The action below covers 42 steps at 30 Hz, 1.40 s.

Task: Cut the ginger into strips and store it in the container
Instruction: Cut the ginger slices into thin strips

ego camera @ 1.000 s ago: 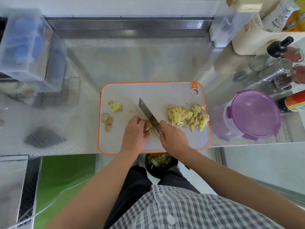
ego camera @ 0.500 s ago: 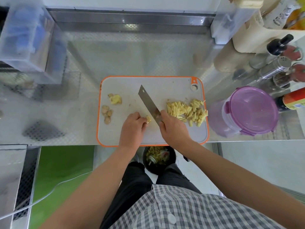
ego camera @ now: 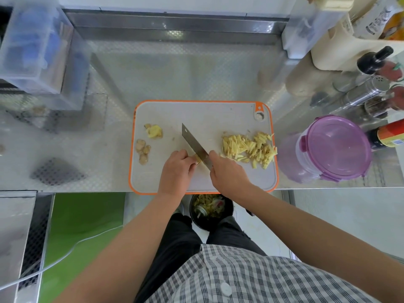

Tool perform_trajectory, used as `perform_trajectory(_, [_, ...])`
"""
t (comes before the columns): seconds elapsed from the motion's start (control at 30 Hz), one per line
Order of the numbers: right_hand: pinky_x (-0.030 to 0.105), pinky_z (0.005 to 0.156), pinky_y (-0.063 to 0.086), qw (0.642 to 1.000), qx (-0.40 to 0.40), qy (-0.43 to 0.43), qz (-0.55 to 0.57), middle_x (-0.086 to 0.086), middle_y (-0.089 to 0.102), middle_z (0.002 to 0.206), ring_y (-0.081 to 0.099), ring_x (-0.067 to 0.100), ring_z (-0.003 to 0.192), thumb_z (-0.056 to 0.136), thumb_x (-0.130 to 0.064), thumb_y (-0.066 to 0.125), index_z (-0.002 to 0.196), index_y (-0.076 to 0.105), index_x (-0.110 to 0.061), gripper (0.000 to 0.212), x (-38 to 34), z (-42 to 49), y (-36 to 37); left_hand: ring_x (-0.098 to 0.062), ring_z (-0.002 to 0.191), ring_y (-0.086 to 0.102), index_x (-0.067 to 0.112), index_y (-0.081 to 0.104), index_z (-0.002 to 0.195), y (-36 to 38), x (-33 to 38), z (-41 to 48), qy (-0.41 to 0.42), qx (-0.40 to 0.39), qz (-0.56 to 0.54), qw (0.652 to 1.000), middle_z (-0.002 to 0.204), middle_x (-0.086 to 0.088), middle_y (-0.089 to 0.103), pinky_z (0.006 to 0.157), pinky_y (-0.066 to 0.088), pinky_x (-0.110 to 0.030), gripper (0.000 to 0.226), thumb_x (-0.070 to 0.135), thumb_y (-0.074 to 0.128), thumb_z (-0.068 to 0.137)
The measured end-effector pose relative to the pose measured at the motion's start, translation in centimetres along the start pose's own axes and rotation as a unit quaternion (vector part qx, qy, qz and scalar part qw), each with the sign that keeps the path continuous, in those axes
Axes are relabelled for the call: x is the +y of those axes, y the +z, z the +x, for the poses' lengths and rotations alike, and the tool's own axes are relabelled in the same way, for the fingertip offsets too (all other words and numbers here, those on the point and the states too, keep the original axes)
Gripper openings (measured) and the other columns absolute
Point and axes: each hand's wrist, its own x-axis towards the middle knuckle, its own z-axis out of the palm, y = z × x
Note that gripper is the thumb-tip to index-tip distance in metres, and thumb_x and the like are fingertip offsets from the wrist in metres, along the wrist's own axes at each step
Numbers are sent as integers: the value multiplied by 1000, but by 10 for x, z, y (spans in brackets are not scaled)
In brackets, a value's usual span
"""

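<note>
On a white cutting board with an orange rim (ego camera: 203, 114), my left hand (ego camera: 176, 169) pins a small piece of ginger (ego camera: 197, 158) with curled fingers. My right hand (ego camera: 227, 172) grips the handle of a cleaver (ego camera: 193, 142), whose blade rests against that piece and points up-left. A heap of yellow ginger strips (ego camera: 248, 148) lies on the board's right side. A peeled ginger chunk (ego camera: 154, 131) and brownish peel scraps (ego camera: 142, 149) sit at the left. The clear container with a purple lid (ego camera: 334, 147) stands shut, just right of the board.
Bottles, a metal shaker and jars (ego camera: 371, 90) crowd the back right. A clear plastic box (ego camera: 37, 47) stands at the back left. A black bin with scraps (ego camera: 209, 212) sits on the floor below the counter's front edge.
The cleaver blade has come down from its raised, tilted position onto the ginger piece under my left fingers. Both hands stay at about the same spot on the board.
</note>
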Motion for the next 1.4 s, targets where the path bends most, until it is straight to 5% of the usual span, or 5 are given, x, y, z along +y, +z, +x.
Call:
perform_trajectory(0.2, [35, 59, 38, 1000, 18, 1, -5, 0, 42, 82, 48, 29, 67, 98, -13, 36, 103, 34, -12, 5, 0, 1, 7, -28, 62, 52, 7, 73, 76, 1, -2, -1, -5, 2, -2, 1000, 68, -7, 56, 51, 47, -33, 15, -4, 80, 68])
perform_trajectory(0.37, [33, 55, 32, 998, 45, -24, 29, -8, 30, 67, 42, 26, 61, 97, -13, 38, 95, 32, -13, 6, 12, -5, -1, -29, 62, 53, 7, 72, 76, -1, 1, -1, -8, 1, 0, 1000, 68, -7, 57, 53, 48, -32, 18, -5, 81, 66])
perform_trajectory(0.9, [35, 59, 39, 1000, 14, -10, -17, 4, 49, 85, 50, 30, 68, 98, -12, 37, 106, 37, -11, 8, 1, 2, 7, -28, 64, 56, 6, 71, 80, -3, 3, -1, -23, 1, -8, 1000, 70, -7, 60, 55, 50, -35, 15, -3, 78, 70])
perform_trajectory(1.4, [35, 59, 39, 1000, -7, -16, -13, 0, 41, 73, 47, 30, 67, 97, -12, 37, 103, 35, -13, 6, 6, 1, 5, -30, 61, 55, 6, 71, 72, 0, -2, -1, -32, -9, -13, 999, 65, -8, 57, 51, 49, -35, 15, -4, 81, 66])
